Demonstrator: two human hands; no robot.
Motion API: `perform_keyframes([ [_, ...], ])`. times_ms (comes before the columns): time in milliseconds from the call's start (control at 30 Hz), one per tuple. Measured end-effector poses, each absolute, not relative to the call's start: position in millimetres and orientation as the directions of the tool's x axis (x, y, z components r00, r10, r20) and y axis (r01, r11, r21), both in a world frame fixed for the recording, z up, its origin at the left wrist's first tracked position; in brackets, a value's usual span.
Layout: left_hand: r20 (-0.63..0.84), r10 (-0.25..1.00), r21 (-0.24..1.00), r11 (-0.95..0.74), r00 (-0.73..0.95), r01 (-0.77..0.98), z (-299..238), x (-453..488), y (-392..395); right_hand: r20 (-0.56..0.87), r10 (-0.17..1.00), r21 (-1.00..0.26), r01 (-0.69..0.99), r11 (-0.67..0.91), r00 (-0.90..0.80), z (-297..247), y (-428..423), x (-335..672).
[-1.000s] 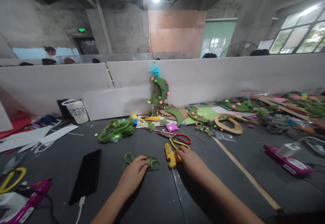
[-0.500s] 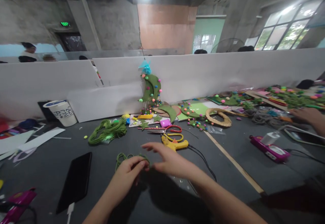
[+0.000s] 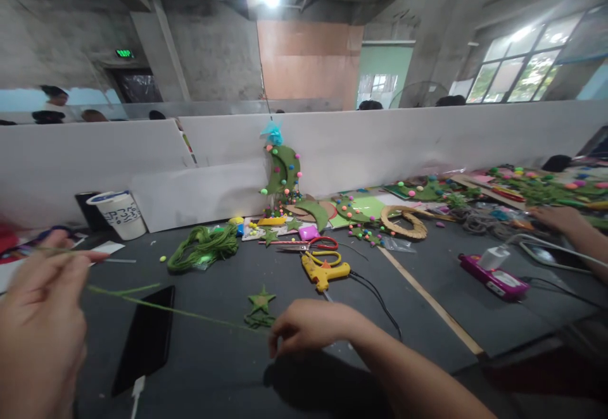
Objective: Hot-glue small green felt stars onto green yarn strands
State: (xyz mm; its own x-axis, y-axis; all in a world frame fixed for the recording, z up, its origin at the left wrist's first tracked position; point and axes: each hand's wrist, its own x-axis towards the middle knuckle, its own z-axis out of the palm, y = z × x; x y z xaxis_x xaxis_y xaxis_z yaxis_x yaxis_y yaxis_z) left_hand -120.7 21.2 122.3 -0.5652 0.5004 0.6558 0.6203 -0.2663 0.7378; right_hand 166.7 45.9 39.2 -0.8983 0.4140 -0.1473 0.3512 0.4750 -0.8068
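Note:
At the left edge, my left hand point(image 3: 52, 299) is raised with its fingers pinched on green yarn point(image 3: 190, 313). The strand stretches slantwise across the table to my right hand point(image 3: 313, 327), whose curled fingers close on it low over the dark tabletop. Just beyond those fingertips lies a green felt star point(image 3: 260, 300), with a small loose bundle of green yarn point(image 3: 259, 321) at its lower side. A yellow glue gun point(image 3: 324, 271) rests behind my right hand, next to scissors with red and yellow handles point(image 3: 323, 256).
A black phone point(image 3: 145, 343) with a white cable lies under the strand. Behind are a green yarn skein point(image 3: 204, 247), a white cup point(image 3: 121, 215), a hanging green moon point(image 3: 285, 169) and a straw ring point(image 3: 403, 223). A purple power strip point(image 3: 494, 278) and another person's hand point(image 3: 553, 218) are at right.
My left hand has swung far left and toward me, drawing the yarn out in a line. My right hand has lowered and its fingers have curled; the felt star is now uncovered.

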Motion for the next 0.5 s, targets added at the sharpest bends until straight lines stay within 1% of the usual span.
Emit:
perform_keyframes([
  [33, 0.622, 0.568, 0.751, -0.240, -0.539, 0.615, 114, -119, 20, -0.140, 0.380, -0.879, 0.292, 0.377, -0.914, 48, 45, 171],
  [67, 0.531, 0.699, 0.781, -0.185, -0.478, 0.597, 105, -112, 18, -0.088, 0.359, -0.949, 0.188, 0.253, -0.929, 57, 44, 175],
  [100, 0.413, 0.832, 0.825, -0.169, -0.372, 0.539, 95, -102, 16, -0.021, 0.371, -0.989, 0.075, 0.131, -0.928, 68, 43, 177],
  [133, 0.347, 0.907, 0.873, -0.219, -0.238, 0.436, 86, -88, 13, 0.049, 0.442, -0.999, -0.034, 0.041, -0.896, 79, 42, 177],
  [167, 0.274, 0.958, 0.914, -0.234, -0.081, 0.331, 77, -73, 9, 0.100, 0.514, -0.992, -0.128, -0.019, -0.852, 90, 41, 175],
  [200, 0.176, 0.982, 0.950, -0.187, 0.068, 0.251, 70, -56, 5, 0.122, 0.570, -0.982, -0.183, -0.050, -0.813, 100, 41, 172],
  [267, 0.011, 0.960, 0.995, -0.038, 0.280, 0.090, 61, -27, -1, 0.160, 0.609, -0.973, -0.230, -0.038, -0.777, 114, 43, 164],
  [300, -0.065, 0.910, 0.998, 0.056, 0.410, 0.034, 59, -16, -4, 0.183, 0.629, -0.971, -0.237, -0.003, -0.756, 117, 45, 160],
  [333, -0.128, 0.847, 0.990, 0.137, 0.516, 0.021, 59, -7, -6, 0.208, 0.656, -0.970, -0.240, 0.042, -0.725, 118, 47, 157],
  [367, -0.138, 0.823, 0.987, 0.163, 0.550, 0.004, 59, -3, -7, 0.232, 0.686, -0.967, -0.240, 0.086, -0.690, 117, 51, 154],
  [400, -0.120, 0.823, 0.990, 0.143, 0.555, 0.002, 60, -1, -7, 0.250, 0.716, -0.964, -0.239, 0.119, -0.651, 113, 56, 153],
  [433, -0.081, 0.843, 0.996, 0.093, 0.532, 0.004, 61, -2, -7, 0.256, 0.746, -0.962, -0.239, 0.134, -0.614, 108, 61, 153],
  [500, -0.008, 0.894, 0.999, 0.030, 0.447, -0.042, 63, -10, -3, 0.227, 0.801, -0.965, -0.240, 0.107, -0.554, 93, 71, 154],
])
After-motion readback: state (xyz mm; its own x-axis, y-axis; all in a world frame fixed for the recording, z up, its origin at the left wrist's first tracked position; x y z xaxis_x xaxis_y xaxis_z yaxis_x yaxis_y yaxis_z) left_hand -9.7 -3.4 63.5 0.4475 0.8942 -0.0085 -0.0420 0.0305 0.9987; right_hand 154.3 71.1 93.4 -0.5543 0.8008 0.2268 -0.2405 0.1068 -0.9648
